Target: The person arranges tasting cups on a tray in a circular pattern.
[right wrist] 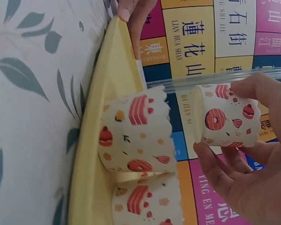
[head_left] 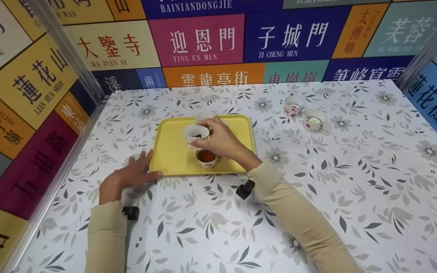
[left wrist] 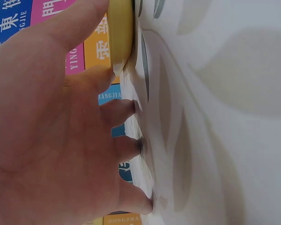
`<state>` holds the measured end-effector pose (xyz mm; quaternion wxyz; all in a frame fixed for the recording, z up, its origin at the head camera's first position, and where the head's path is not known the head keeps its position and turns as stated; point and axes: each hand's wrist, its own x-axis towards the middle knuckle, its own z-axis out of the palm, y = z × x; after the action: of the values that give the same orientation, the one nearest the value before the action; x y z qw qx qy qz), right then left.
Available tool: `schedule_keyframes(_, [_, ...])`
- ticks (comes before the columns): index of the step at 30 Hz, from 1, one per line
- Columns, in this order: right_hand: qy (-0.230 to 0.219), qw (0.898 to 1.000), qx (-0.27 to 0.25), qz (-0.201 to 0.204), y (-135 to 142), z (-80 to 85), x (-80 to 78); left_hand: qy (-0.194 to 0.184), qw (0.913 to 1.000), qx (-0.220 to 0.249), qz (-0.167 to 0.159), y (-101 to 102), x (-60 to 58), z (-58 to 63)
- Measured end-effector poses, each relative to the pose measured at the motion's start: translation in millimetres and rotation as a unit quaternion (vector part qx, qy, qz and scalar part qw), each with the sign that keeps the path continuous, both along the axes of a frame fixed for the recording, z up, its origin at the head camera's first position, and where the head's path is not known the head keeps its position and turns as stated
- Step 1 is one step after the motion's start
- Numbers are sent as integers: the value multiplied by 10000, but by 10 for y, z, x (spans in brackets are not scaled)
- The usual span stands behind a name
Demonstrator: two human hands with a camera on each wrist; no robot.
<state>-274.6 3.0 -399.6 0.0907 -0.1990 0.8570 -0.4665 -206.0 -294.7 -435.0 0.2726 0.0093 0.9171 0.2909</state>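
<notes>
My right hand [head_left: 222, 140] holds a white paper baking cup [right wrist: 232, 115] printed with red cakes and donuts, thumb and fingers round its sides, raised above the yellow tray [head_left: 173, 151]. Something dark shows inside the held cup. Below it on the tray stands a cup with reddish-brown contents [head_left: 207, 158]. Another patterned cup [right wrist: 147, 201] stands beside that one; in the head view the right hand mostly hides it. My left hand [head_left: 129, 176] lies at the tray's front left corner, fingers spread, thumb and index finger touching the rim, the other fingertips on the table.
Two more paper cups stand on the table right of the tray: one patterned cup [head_left: 292, 107] and one with whitish-green contents [head_left: 312, 122]. A floral cloth [head_left: 218, 223] covers the table. Panels with coloured lettering [head_left: 199, 40] rise at the back and sides.
</notes>
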Motion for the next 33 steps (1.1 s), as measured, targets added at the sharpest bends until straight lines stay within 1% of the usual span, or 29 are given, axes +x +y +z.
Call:
schedule_keyframes(6, [-36, 9998, 173, 48, -81, -36, -14, -78, 9999, -71, 41, -13, -6, -5])
schedule_keyframes(13, [179, 9976, 637, 195, -145, -2, -79, -87, 9999, -44, 30, 8, -6, -13])
schedule_keyframes(20, [179, 9959, 806, 357, -241, 38, -126, 49, 9996, -147, -222, -8, -14, -10])
schedule_keyframes(27, [304, 9907, 1170, 620, -295, -20, -131, 3, 9997, -187, -181, -4, -19, -18])
schedule_keyframes(33, [345, 9875, 1381, 684, -314, -64, -137, -34, 9998, -177, -84, 2, -23, -5])
